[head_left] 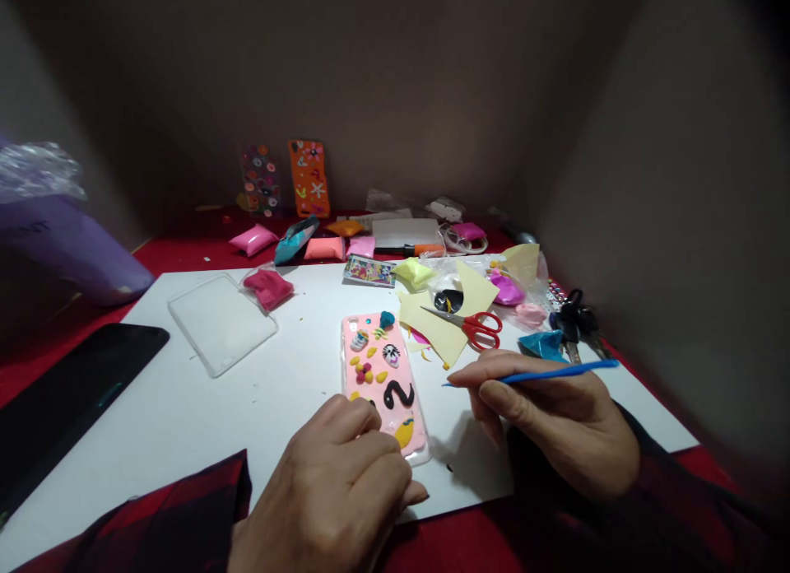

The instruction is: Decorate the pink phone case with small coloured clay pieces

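Note:
A pink phone case (404,377) lies on the white board, decorated with a black curved piece, yellow pieces, a small flower and a teal lump. My left hand (346,474) rests over the case's lower left part, its fingers curled; whatever they may hold is hidden. To the right of the case, my right hand (543,416) pinches a thin blue tool (555,372) like a pen. The tool's tip points left, above the board and apart from the case.
Red-handled scissors (481,329) lie on yellow paper (441,334) behind my right hand. At the left are a clear case (222,322), a crimson packet (269,288) and a black phone (80,392). Colourful packets, keys (573,318) and an upright orange case (309,178) stand or lie farther back.

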Demonstrator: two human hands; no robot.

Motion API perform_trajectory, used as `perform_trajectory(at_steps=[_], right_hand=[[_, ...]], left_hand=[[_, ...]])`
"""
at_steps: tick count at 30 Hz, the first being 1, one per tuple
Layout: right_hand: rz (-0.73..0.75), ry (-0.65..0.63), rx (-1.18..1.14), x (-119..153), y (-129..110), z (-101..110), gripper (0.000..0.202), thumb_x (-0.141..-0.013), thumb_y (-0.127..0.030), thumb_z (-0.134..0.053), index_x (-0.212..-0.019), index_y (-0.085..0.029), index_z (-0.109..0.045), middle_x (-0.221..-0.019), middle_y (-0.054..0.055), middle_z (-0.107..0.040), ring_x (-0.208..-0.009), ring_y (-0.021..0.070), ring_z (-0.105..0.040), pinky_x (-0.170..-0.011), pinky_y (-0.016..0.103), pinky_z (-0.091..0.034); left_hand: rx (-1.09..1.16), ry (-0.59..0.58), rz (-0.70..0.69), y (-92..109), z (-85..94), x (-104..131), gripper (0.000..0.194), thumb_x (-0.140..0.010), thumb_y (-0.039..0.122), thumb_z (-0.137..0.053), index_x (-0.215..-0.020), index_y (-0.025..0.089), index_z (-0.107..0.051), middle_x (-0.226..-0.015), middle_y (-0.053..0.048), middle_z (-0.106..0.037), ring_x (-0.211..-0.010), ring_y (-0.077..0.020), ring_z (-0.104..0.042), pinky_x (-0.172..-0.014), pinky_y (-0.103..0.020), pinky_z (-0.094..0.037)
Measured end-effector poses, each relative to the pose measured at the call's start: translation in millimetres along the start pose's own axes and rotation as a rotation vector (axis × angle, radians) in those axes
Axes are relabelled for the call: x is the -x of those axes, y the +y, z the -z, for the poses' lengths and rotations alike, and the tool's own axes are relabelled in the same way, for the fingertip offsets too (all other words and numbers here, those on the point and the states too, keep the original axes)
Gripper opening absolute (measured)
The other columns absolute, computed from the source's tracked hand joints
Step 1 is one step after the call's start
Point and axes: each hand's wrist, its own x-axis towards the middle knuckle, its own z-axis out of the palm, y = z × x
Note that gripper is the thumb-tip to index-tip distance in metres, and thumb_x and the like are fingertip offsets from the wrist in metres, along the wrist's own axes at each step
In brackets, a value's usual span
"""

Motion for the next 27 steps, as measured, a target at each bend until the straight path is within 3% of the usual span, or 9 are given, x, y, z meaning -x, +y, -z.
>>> perform_trajectory(at_steps=[6,15,27], right_hand=[[-0.192,0.046,-0.061,-4.7,14.7,-17.2,0.019,-0.082,-0.033,-0.065,-0.072,-0.017,-0.063,-0.057,0.000,-0.062,-0.046,0.0085,-0.055,-0.045,0.018,-0.044],[-0.207,-0.008,0.125,-5.2,21.5,-25.3,0.018,-0.079,-0.031,-0.066,-0.070,-0.016,-0.061,-0.052,0.000,-0.063,-0.044,0.0082,-0.052,-0.041,0.017,-0.037],[-0.141,-0.065,0.294,-3.4,21.7,-24.5,0.023,-0.083,-0.037,-0.060,-0.072,-0.017,-0.063,-0.060,0.004,-0.069,-0.050,0.0136,-0.060,-0.046,0.023,-0.045]], left_hand=[[-0.005,0.034,-0.038,-2.1,-2.5,0.8,0.025,-0.086,0.015,-0.056,-0.061,0.015,-0.050,-0.059,-0.001,-0.054,-0.062,-0.0156,-0.039,-0.056,-0.032,-0.033],[-0.019,-0.013,0.002,2.1,4.2,-2.8,0.027,-0.088,0.015,-0.053,-0.061,0.015,-0.050,-0.059,-0.002,-0.055,-0.062,-0.0156,-0.041,-0.056,-0.032,-0.032],[-0.027,-0.007,0.005,5.0,5.7,-5.3,0.025,-0.087,0.013,-0.053,-0.062,0.014,-0.052,-0.060,-0.002,-0.055,-0.061,-0.0155,-0.041,-0.056,-0.032,-0.032]])
